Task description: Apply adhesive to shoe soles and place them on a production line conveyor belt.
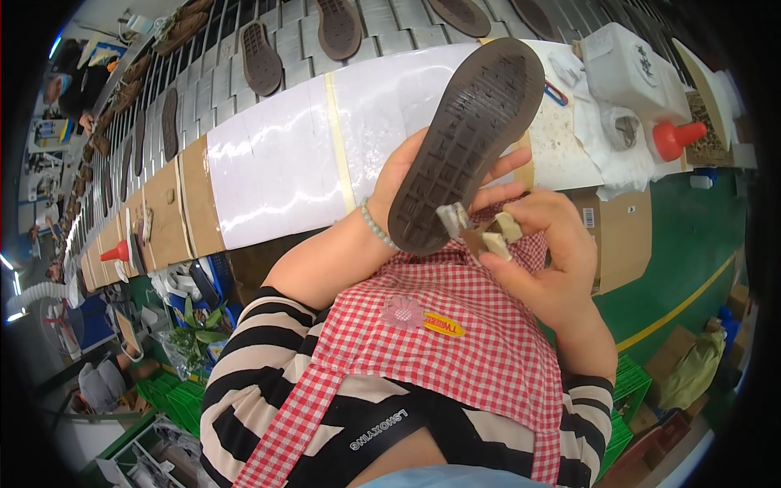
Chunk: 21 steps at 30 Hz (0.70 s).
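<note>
A dark brown shoe sole (468, 138) stands tilted in front of me, its patterned side toward me. My left hand (397, 175) holds it from behind, fingertips showing past its right edge. My right hand (557, 252) pinches a small brush (465, 228) between thumb and fingers, with pale wraps (508, 228) on the fingertips. The brush's whitish head is beside the sole's lower right edge; I cannot tell whether they touch.
Beyond the white-covered table (277, 163) runs a slatted metal conveyor (301, 49) carrying several soles (262, 61). At the right stand a white plastic jug (630, 69) and a red-nozzled bottle (677, 140). A cardboard box (626, 236) is below the table's right end. Another person (77, 89) is at the far left.
</note>
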{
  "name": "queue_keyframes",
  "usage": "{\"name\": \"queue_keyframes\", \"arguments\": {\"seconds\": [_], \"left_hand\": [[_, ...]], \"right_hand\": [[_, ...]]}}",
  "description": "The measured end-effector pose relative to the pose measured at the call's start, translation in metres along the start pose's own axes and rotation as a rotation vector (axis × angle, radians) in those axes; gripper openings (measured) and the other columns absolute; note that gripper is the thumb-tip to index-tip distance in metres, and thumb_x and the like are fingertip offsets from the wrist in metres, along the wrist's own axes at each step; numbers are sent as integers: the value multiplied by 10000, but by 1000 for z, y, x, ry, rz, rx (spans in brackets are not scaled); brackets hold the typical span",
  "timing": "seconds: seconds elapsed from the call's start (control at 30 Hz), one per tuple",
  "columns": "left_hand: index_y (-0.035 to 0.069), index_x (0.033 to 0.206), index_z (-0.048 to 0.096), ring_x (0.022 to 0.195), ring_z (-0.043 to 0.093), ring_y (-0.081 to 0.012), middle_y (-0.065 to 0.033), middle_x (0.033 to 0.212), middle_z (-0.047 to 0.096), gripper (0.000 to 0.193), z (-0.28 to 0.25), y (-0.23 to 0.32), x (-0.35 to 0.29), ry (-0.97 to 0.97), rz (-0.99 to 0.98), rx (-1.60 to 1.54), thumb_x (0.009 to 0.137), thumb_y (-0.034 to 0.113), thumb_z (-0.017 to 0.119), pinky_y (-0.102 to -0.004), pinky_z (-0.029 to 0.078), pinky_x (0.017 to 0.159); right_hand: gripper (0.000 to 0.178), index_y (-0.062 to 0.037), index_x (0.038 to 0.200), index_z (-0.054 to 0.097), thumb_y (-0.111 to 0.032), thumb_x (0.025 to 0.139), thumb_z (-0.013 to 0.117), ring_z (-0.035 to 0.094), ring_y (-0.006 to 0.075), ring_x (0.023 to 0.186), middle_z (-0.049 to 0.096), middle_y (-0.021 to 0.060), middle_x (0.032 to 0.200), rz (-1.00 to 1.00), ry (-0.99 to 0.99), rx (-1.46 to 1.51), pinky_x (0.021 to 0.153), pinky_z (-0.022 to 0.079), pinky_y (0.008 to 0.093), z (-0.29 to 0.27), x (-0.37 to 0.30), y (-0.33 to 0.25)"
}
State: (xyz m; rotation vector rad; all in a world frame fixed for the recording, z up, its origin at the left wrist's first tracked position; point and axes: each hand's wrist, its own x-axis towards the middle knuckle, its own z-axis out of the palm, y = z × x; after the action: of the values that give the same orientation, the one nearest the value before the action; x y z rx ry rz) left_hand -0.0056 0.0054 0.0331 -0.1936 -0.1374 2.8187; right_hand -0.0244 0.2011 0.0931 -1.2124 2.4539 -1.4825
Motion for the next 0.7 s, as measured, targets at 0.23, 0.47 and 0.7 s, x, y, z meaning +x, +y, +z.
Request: {"name": "queue_keyframes", "arguments": {"seconds": [0.23,0.47,0.7], "left_hand": [[-14,1484,383,1441,353,-406,-214,1523,403,515,-4,1,-5,-48,-56,-69,1066,283,343,-582,437,1114],[-19,1492,368,1440,363,-396,-231,1498,429,510,-5,-1,-8,-51,-40,97,1072,269,345,-486,541,1029],[-36,1464,388,1397,424,-405,-264,1450,462,500,-2,-4,-16,-139,144,915,1081,282,333,-501,524,1045]], "right_hand": [[417,-43,1014,675,-100,650,871,608,247,855,679,66,926,4,44,-102,766,486,363,1,1,7],[428,-36,1024,670,-85,648,869,609,248,856,676,67,921,-52,61,-187,750,490,352,-2,4,9],[417,-35,1032,671,-80,663,860,612,232,846,660,70,898,-1,115,-168,772,492,353,-8,7,17]]}}
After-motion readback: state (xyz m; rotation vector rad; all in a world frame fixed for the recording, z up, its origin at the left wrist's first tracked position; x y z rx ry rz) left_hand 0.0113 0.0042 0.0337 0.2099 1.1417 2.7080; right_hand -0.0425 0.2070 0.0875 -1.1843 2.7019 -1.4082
